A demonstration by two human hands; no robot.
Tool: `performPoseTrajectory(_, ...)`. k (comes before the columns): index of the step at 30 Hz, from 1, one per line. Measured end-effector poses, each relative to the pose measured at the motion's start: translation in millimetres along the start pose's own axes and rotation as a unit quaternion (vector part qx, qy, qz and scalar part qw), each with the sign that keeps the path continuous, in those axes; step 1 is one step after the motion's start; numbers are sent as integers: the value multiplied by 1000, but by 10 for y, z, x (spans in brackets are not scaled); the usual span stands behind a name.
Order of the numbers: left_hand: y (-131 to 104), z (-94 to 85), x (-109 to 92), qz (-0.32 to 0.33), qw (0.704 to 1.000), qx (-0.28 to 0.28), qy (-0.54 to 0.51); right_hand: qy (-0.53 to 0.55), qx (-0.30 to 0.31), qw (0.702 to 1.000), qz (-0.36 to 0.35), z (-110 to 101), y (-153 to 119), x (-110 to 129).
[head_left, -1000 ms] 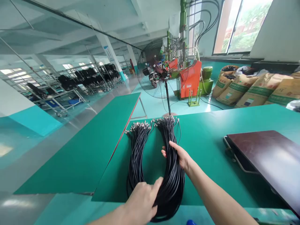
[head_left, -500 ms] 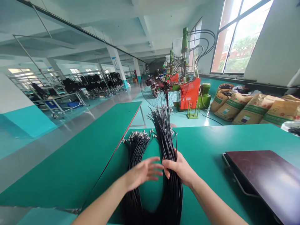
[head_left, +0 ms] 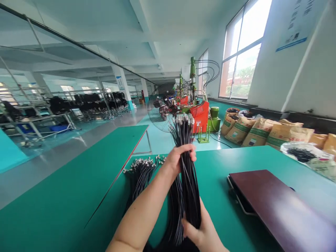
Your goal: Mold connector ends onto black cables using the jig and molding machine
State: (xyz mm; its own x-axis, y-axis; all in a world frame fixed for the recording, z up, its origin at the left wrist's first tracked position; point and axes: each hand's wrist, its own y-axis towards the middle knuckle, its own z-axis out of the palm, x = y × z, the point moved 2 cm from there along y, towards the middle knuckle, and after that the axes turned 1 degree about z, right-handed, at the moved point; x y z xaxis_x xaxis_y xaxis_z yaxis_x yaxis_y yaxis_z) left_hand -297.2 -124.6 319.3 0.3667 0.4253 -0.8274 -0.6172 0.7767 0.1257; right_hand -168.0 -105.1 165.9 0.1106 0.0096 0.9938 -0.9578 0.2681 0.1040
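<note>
A thick bundle of black cables [head_left: 189,182] with silvery metal ends stands raised over the green table [head_left: 215,164]. Near its top, just under the metal ends, my left hand [head_left: 181,155] is wrapped round it. Lower down, my right hand [head_left: 195,229] grips the same bundle from the right, thumb in front. Other black cables [head_left: 143,175] with metal ends lie on the table to the left, partly behind my left forearm. More strands curve beneath the held bundle, and their lower part runs out of view.
A dark red-brown board [head_left: 278,199] lies on a metal-edged object at the right. Another green table [head_left: 86,178] adjoins at the left. Beyond stand a large fan [head_left: 164,108], a red and green machine [head_left: 201,115] and paper sacks [head_left: 259,131]. A plastic-lined container [head_left: 299,154] holds black parts.
My left hand has closed round the upper bundle, having been open beside it. My right hand has moved down the bundle. The view has turned to the right.
</note>
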Motion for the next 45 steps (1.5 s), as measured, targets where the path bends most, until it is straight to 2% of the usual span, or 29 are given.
performPoseTrajectory(2, 11, 357, 196, -6, 997, 69, 20, 39, 19, 999, -3, -230, -153, -16)
performPoseTrajectory(4, -36, 728, 460, -14, 990, 117, 71, 86, 21, 996, -9, -582, -316, 96)
performPoseTrajectory(5, -79, 902, 616, -24, 985, 138, 105, 112, -3, 993, -24, -800, -409, 196)
performPoseTrajectory(7, -192, 1204, 956, -40, 968, 181, 168, 143, -97, 982, -80, -1263, -635, 447)
performPoseTrajectory(9, -315, 1430, 1310, -38, 953, 213, 212, 128, -187, 966, -124, -1651, -900, 695)
performPoseTrajectory(11, -429, 1583, 1654, -5, 941, 216, 259, 81, -248, 956, -138, -1889, -1154, 868)
performPoseTrajectory(13, -539, 1676, 1977, 34, 924, 204, 321, 43, -302, 943, -131, -1995, -1360, 919)
performPoseTrajectory(15, -652, 1725, 2264, 50, 902, 196, 382, 41, -364, 925, -103, -2025, -1510, 841)
performPoseTrajectory(17, -758, 1739, 2496, 30, 883, 206, 421, 76, -428, 897, -77, -2035, -1624, 690)
performPoseTrajectory(19, -840, 1735, 2647, -5, 874, 236, 424, 121, -466, 873, -72, -2050, -1719, 545)
performPoseTrajectory(21, -887, 1736, 2717, -47, 877, 283, 386, 183, -466, 861, -87, -2084, -1807, 453)
performPoseTrajectory(23, -915, 1754, 2733, -120, 874, 346, 320, 270, -430, 856, -98, -2135, -1887, 409)
performPoseTrajectory(26, -950, 1805, 2701, -250, 836, 426, 238, 377, -362, 848, -88, -2217, -1981, 383)
performPoseTrajectory(27, -953, 1821, 2677, -267, 824, 440, 238, 386, -350, 849, -86, -2241, -2003, 379)
performPoseTrajectory(28, -946, 1835, 2646, -255, 817, 448, 259, 387, -347, 850, -86, -2261, -2020, 376)
performPoseTrajectory(30, -902, 1858, 2569, -173, 812, 438, 345, 379, -358, 849, -88, -2286, -2037, 376)
performPoseTrajectory(32, -837, 1876, 2487, -73, 805, 393, 438, 374, -368, 847, -82, -2285, -2037, 386)
performPoseTrajectory(34, -776, 1896, 2427, -18, 804, 336, 490, 373, -374, 847, -69, -2271, -2028, 402)
performPoseTrajectory(36, -740, 1932, 2395, 18, 808, 305, 504, 359, -385, 848, -67, -2263, -2019, 410)
performPoseTrajectory(41, -749, 1997, 2408, 88, 818, 297, 486, 321, -397, 857, -74, -2281, -1989, 348)
performPoseTrajectory(43, -744, 1980, 2424, 85, 829, 282, 475, 308, -394, 863, -68, -2282, -1982, 325)
performPoseTrajectory(45, -705, 1949, 2420, 60, 858, 246, 447, 289, -384, 874, -67, -2269, -1982, 337)
